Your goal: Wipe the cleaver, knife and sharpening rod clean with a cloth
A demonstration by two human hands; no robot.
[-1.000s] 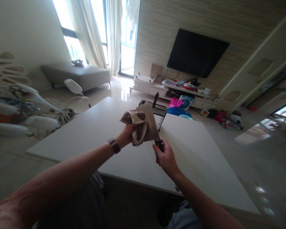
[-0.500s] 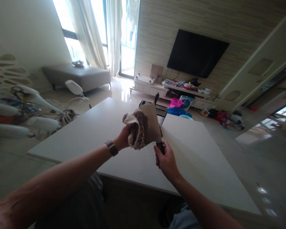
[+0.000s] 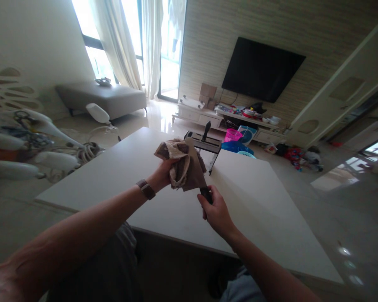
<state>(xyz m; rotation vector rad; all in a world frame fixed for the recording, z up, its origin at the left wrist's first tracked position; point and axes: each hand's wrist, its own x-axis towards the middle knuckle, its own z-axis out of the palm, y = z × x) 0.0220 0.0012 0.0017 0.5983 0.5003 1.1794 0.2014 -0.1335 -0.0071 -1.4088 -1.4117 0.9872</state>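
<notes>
My right hand [image 3: 218, 209] is wrapped round the black handle of a cleaver [image 3: 195, 174], whose broad metal blade points up and to the left. A brown and cream cloth [image 3: 179, 161] is bunched in my left hand [image 3: 164, 172] and pressed around the blade; part of the cloth shows beyond the blade's right side. Both are held above the white table [image 3: 258, 201]. Just behind the blade stands a knife rack [image 3: 212, 144] with a black handle [image 3: 206, 131] sticking up out of its slotted top.
Beyond the table are a pink basket [image 3: 233, 135] and a blue tub [image 3: 236, 147]. A cluttered TV cabinet [image 3: 201, 116] runs along the far wall under a television [image 3: 263, 69]. White lamp-like pieces and cables [image 3: 90, 153] lie left of the table, near a grey bench [image 3: 113, 98].
The cleaver has tilted further left and its handle has moved slightly left and down. My left hand has shifted the cloth a little up and left across the blade, uncovering more of the rack.
</notes>
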